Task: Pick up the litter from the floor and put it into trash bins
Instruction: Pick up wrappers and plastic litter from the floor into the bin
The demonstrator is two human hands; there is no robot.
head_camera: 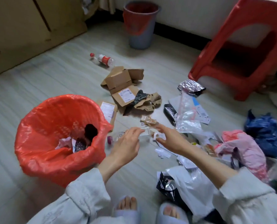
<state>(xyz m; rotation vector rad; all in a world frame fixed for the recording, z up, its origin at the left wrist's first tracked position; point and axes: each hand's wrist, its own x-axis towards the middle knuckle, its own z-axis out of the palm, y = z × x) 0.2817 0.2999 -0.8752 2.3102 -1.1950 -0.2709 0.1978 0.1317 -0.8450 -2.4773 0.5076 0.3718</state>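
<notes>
My left hand [128, 143] and my right hand [170, 137] meet above the floor, just right of the near bin [37, 156], which is lined with a red bag and holds some scraps. Between them is a crumpled clear and brown wrapper [149, 122]. The left fingertips pinch its clear end, and the right forefinger and thumb hold the other end with a small white scrap. A clear bottle with a purple cap [109, 139] lies under my left hand. A second, grey bin with a red liner [141, 38] stands at the far wall.
A torn cardboard box [121, 83], brown paper and a red-capped bottle [104, 59] lie ahead. Plastic bags, foil packets and pink and blue bags [241, 147] are heaped on the right. A red plastic stool [241, 50] stands at the back right. My slippered feet are at the bottom.
</notes>
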